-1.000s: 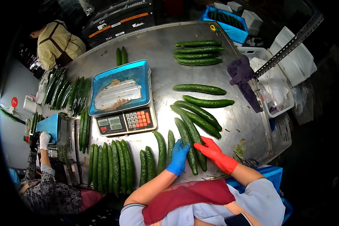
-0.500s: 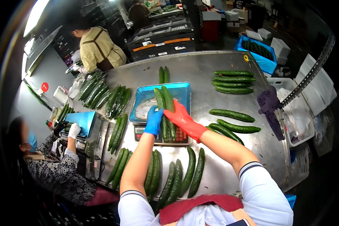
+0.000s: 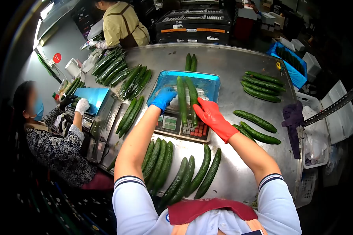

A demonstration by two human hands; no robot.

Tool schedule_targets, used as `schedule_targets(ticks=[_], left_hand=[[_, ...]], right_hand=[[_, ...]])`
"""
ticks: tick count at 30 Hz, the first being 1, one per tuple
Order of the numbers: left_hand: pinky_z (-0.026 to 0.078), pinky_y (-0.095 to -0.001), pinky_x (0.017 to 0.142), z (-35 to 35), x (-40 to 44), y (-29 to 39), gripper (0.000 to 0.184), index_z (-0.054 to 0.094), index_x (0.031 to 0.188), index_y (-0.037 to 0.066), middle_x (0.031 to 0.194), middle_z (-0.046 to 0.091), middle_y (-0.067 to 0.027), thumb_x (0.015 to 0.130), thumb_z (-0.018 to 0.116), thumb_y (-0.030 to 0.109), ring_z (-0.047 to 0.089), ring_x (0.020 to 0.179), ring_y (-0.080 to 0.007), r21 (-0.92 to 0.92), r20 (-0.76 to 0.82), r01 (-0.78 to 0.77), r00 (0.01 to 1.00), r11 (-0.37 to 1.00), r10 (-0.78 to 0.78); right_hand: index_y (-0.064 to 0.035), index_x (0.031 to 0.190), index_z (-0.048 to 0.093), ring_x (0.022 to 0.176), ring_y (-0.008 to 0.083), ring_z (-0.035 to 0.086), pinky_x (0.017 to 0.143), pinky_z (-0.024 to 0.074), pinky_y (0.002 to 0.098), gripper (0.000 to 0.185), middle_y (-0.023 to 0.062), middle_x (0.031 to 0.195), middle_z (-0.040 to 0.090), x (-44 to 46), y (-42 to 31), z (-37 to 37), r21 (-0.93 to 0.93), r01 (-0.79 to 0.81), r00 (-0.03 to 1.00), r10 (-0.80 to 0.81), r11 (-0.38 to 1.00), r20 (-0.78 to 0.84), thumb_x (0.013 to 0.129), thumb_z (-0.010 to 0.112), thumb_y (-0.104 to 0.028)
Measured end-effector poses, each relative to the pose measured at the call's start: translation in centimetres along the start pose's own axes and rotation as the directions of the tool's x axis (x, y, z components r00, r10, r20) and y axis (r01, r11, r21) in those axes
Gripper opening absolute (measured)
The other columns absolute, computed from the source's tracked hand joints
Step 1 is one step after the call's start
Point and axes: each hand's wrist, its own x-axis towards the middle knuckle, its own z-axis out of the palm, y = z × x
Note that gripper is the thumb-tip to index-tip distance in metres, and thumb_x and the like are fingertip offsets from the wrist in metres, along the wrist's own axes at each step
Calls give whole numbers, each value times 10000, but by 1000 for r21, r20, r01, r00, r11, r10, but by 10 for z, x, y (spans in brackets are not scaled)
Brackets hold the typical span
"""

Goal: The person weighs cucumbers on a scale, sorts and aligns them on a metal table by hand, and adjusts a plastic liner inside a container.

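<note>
Two cucumbers [image 3: 182,100] lie side by side on the blue tray of a weighing scale [image 3: 214,84], their near ends over its keypad. My left hand [image 3: 164,98], in a blue glove, is held over the tray left of the pair, apart from them, fingers spread. In a red glove, my right hand [image 3: 211,116] is beside the right cucumber [image 3: 192,98]. Its fingers are loose and not wrapped around it; whether their tips touch it I cannot tell. The scale's green display [image 3: 170,122] is visible between my arms.
Loose cucumbers [image 3: 204,172] lie in front of the scale, with others [image 3: 262,86] at the right. Bagged cucumbers [image 3: 111,68] are piled at the back left. A purple cloth [image 3: 293,121] hangs at the table's right edge. Co-workers [image 3: 59,137] are at the left and back left.
Both hands have loosened from the two cucumbers, which now rest on the scale. My left hand has moved away to the left. The view has shifted, so the table appears farther right.
</note>
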Motion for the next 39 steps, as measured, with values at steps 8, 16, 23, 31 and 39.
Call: schedule_targets(ticks=[8, 16, 23, 31, 39], left_hand=[[456, -306, 586, -28, -32, 48, 341, 604, 1040, 40, 902, 642, -68, 833, 592, 310, 523, 736, -145, -2, -54, -2, 999, 1000, 2], [446, -297, 568, -32, -27, 34, 352, 594, 1079, 56, 892, 630, -70, 828, 595, 303, 526, 718, -149, 54, -39, 31, 999, 998, -29], [486, -372, 725, -1, -5, 11, 552, 502, 1239, 12, 1082, 604, -185, 790, 635, 302, 592, 897, -263, 278, -90, -31, 994, 960, 59], [522, -350, 719, 43, 4, 18, 578, 499, 1171, -62, 1015, 628, -202, 685, 725, 154, 641, 832, -270, 157, -65, 10, 998, 988, 0], [496, -391, 829, 71, 0, 46, 779, 468, 1246, -49, 1101, 591, -275, 705, 668, 474, 628, 934, -348, 308, -79, -48, 994, 950, 75]], right_hand=[[5, 968, 538, 771, 410, 580, 670, 452, 485, 308, 223, 828, 612, -11, -8, -10, -234, 24, 1000, -26, 972, -6, 867, 500, -283], [26, 1157, 566, 847, 286, 640, 744, 499, 353, 368, 205, 955, 647, -41, -10, -32, 96, -25, 994, 34, 995, -101, 869, 576, -203], [34, 1100, 597, 794, 234, 644, 729, 504, 324, 278, 174, 877, 665, -94, -19, -57, 297, -121, 978, 164, 947, -127, 865, 568, -112], [-11, 1120, 607, 830, 145, 615, 734, 483, 267, 266, 79, 978, 669, -177, 8, -94, 515, -430, 850, 525, 741, -46, 895, 536, -135], [-8, 1120, 603, 813, 103, 589, 733, 474, 234, 262, 74, 950, 664, -228, 26, -100, 657, -514, 719, 695, 552, -21, 908, 502, -122]])
